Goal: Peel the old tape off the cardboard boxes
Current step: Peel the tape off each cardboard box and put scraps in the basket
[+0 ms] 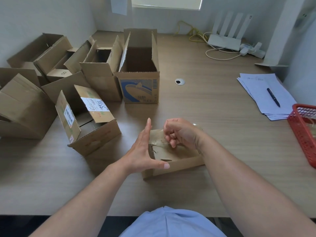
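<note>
Wooden desk (213, 117), open boxes (138, 86) left, basket (302, 139), papers (259, 89), pen (273, 97) right, tape (158, 136) pinched

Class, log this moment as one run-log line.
step: peeling | left hand: flat against small box | right hand: pinches tape | state: partly lifted

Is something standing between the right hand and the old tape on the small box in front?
Nothing visible does: the right hand pinches the clear old tape on the small brown cardboard box with its fingers; the left hand rests against its side.
</note>
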The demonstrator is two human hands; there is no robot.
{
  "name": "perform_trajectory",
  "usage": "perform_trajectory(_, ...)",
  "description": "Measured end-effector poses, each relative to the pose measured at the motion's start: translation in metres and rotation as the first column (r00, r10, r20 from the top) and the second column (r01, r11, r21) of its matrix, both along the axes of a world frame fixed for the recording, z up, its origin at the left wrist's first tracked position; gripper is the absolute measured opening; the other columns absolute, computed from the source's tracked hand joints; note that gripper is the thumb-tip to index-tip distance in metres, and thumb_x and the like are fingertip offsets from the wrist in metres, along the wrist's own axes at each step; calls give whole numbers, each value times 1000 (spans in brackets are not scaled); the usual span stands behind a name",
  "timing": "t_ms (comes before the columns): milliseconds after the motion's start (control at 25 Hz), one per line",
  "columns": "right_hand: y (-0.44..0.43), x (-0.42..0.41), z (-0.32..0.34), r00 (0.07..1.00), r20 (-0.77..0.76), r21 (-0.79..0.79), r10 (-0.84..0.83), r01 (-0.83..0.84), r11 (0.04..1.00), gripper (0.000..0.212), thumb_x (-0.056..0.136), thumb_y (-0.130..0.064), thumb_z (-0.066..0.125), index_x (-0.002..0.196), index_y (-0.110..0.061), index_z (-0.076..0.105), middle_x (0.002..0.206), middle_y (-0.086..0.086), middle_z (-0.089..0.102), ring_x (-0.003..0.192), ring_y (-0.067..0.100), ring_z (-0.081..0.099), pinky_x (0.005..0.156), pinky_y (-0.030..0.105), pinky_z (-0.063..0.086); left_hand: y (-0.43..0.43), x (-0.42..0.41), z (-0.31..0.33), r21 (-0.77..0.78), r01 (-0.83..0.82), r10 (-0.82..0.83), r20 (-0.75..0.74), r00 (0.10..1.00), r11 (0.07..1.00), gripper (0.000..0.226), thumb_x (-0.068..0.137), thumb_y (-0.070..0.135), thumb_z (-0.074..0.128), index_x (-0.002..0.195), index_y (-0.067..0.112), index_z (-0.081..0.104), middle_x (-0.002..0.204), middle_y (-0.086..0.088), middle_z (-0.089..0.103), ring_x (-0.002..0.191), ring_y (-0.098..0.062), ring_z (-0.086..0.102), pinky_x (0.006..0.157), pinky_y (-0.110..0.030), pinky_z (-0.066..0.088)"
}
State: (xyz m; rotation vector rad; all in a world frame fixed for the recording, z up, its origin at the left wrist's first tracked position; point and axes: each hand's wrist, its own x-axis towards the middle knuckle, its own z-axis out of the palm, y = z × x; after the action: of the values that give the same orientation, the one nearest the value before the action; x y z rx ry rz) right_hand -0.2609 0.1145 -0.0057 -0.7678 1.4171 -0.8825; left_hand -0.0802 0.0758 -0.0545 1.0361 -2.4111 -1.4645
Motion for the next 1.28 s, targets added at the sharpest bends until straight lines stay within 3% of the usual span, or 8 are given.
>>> perform_trajectory(200, 5, 5, -25, 932, -350, -36, -91, 84, 996, 17, 82, -2, 52, 69, -12, 49, 55, 6, 58, 40, 12, 55, 37, 19, 40, 16, 0, -23, 162, -132, 138, -22, 990, 978, 143, 50, 61, 83, 145, 42, -22, 144, 19, 12, 136, 4, 14, 110, -21, 16)
perform_trajectory(560, 20, 6, -47, 933, -253, -94, -255, 239, 967, 21, 86, 6, 49, 74, -11, 46, 53, 6, 59, 51, 27, 57, 47, 31, 49, 24, -7, -32, 222, -238, 243, 7, 970, 946, 133, 59, 45, 74, 149, 25, -22, 136, 9, 20, 128, 2, 20, 106, -17, 20)
perform_trajectory(680, 21, 14, -43, 899, -368, -135, -239, 202, 970, 28, 82, 9, 38, 75, -16, 49, 68, 8, 57, 61, 31, 61, 55, 36, 52, 28, -8, -35, 237, -253, 256, 19, 967, 938, 128, 55, 55, 71, 153, 22, -4, 144, 2, 24, 138, -12, 20, 115, -29, 20)
perform_trajectory(800, 23, 22, -34, 751, -659, -118, -40, -51, 992, 28, 81, -1, 43, 65, -14, 62, 86, 10, 61, 83, 29, 63, 77, 38, 52, 32, -6, -37, 238, -251, 258, 1, 966, 938, 113, 50, 63, 66, 148, 26, 22, 142, -1, 34, 136, -19, 26, 114, -42, 26)
perform_trajectory(920, 22, 30, -29, 557, -826, -8, 88, -167, 986, 25, 84, -35, 56, 68, -16, 58, 89, 4, 54, 83, 22, 56, 73, 30, 42, 31, -6, -37, 263, -265, 279, -16, 960, 928, 112, 48, 61, 66, 145, 27, 23, 138, 8, 32, 134, -15, 31, 113, -38, 30)
perform_trajectory(1080, 19, 48, -37, 301, -946, 55, 123, -224, 973, 37, 84, -45, 57, 104, -15, 49, 111, 6, 50, 99, 28, 54, 71, 33, 34, 31, -7, -36, 244, -270, 284, -27, 958, 932, 95, 44, 59, 67, 130, 36, 34, 129, 11, 38, 128, -11, 33, 107, -31, 32)
perform_trajectory(1200, 22, 55, -44, 270, -962, -10, 38, -175, 985, 38, 84, -41, 56, 108, -15, 42, 112, 5, 51, 102, 29, 55, 69, 34, 32, 32, -8, -33, 256, -263, 282, -37, 959, 930, 91, 42, 58, 70, 121, 48, 26, 129, 13, 33, 124, -7, 32, 106, -27, 30)
perform_trajectory(1280, 25, 56, -46, 288, -958, -48, -2, -153, 987, 36, 84, -41, 57, 105, -16, 41, 108, 4, 53, 99, 28, 55, 68, 34, 34, 31, -9, -35, 250, -260, 278, -39, 960, 933, 102, 47, 53, 73, 136, 39, 24, 130, 16, 25, 125, -4, 27, 106, -26, 28)
